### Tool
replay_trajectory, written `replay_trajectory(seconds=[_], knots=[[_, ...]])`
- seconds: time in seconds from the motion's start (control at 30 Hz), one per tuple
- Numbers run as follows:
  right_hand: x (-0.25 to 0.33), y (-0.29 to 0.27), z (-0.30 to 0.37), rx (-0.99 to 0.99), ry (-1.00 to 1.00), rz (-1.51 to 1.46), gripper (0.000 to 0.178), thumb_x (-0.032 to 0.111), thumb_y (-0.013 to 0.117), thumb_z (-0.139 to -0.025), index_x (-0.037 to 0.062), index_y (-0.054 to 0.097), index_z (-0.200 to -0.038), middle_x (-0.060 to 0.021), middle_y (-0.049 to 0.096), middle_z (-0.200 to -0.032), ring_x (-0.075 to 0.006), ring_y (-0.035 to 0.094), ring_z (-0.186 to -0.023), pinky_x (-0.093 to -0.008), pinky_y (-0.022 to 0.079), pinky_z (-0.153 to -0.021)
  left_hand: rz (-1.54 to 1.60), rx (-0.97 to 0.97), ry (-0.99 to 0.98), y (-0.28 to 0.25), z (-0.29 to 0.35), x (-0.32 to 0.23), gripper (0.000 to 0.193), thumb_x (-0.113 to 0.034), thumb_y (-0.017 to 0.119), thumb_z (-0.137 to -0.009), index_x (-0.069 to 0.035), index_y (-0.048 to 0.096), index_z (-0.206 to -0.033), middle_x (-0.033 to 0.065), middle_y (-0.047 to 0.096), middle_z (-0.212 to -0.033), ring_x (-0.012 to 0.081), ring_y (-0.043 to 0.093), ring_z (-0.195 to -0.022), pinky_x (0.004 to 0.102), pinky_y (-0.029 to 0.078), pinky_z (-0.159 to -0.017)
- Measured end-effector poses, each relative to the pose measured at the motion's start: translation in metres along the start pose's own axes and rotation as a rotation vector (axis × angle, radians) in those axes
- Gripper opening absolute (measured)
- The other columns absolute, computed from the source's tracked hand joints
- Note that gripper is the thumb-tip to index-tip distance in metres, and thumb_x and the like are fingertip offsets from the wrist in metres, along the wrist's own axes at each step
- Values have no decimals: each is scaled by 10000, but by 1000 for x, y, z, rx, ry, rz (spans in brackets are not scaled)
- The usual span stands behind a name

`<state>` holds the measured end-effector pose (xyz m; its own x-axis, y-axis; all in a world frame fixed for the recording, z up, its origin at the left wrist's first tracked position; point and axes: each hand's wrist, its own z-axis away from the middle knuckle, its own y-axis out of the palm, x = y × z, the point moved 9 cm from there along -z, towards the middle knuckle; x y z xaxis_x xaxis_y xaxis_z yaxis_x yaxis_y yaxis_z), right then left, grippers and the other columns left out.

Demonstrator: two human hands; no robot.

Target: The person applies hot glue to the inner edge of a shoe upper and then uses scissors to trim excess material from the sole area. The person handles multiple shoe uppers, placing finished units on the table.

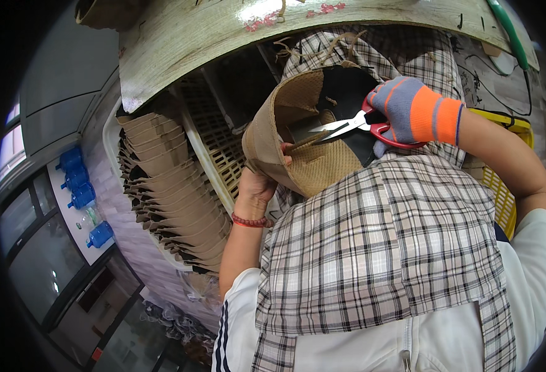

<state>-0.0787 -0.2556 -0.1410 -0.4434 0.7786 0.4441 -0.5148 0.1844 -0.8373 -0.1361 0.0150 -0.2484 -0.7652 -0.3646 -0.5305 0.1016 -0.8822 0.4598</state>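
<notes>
My left hand (257, 186) grips the near left wall of a tan, tube-shaped fabric piece (263, 139). Its fingertips show inside, by a narrow strip. The piece lies over my lap, its mouth tilted toward me; black lining shows on the far right, mesh-like tan cloth on the near side. My right hand (406, 111), in a grey and orange glove, is closed round the red handles of a pair of scissors (349, 126). The blades stand slightly apart inside the mouth, by the strip; whether they touch it I cannot tell.
A light wooden table (198, 53) curves across the far side, with a green-handled tool (508, 34) at its right. Stacked tan pieces (167, 180) fill a white crate at left. A yellow basket (502, 198) is at right. Blue water jugs (80, 180) stand farther left.
</notes>
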Motion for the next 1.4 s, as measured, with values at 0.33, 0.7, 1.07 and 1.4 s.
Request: replay_trajectory(seconds=[0.33, 0.7, 1.07, 1.4], knots=[[-7, 13, -3, 198, 151, 21, 637, 626, 756, -734, 47, 703, -996, -132, 701, -816, -325, 694, -759, -384, 556, -671, 36, -1, -40, -1, -3, 7, 439, 82, 832, -696, -2, 682, -1100, 123, 686, -1137, 240, 658, -1044, 381, 574, -927], [30, 13, -27, 269, 83, 62, 866, 876, 625, -656, 63, 748, -929, -112, 716, -744, -299, 715, -713, -374, 576, -653, 90, -8, -14, -5, -6, 11, 413, 97, 815, -703, 5, 686, -1085, 117, 689, -1103, 240, 664, -1023, 386, 582, -921], [36, 17, -36, 397, 131, 91, 740, 747, 663, -755, 44, 741, -974, -132, 714, -754, -313, 713, -723, -376, 570, -644, 59, -14, 6, -12, -10, 14, 384, 80, 822, -703, -19, 703, -1054, 82, 700, -1047, 231, 673, -989, 387, 589, -879], [-17, 30, -20, 539, -40, -157, 734, 715, 588, -860, 0, 710, -746, -122, 665, -680, -257, 600, -544, -368, 537, -552, 163, 212, 309, 18, -17, -34, 310, -121, 714, -902, -36, 640, -1191, 97, 664, -1140, 204, 642, -958, 344, 546, -842]])
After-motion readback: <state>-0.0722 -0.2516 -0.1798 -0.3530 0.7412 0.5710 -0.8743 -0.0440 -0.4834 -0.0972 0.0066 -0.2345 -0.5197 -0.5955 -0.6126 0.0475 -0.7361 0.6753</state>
